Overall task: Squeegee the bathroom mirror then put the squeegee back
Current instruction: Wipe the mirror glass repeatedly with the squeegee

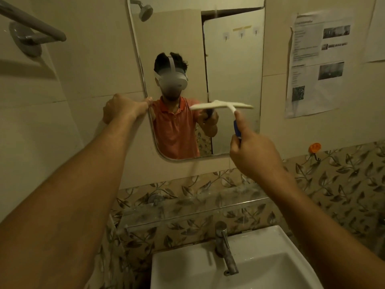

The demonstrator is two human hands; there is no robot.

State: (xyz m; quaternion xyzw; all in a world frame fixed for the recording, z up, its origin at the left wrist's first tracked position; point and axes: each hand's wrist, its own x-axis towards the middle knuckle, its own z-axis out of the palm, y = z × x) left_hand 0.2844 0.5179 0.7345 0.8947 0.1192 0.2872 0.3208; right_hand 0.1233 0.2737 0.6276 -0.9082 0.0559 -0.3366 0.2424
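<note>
While left hand grips the mirror edge and right hand clasps the squeegee handle, blade against mid-glass: press evenly, pull straight down, overlap strokes.

mirror above sink | squeegee apparently on mirror | papers right

Dim, yellowish light is tinting everything; the wide lens is bowing the edges, and the squeegee is blurring slightly.
</note>
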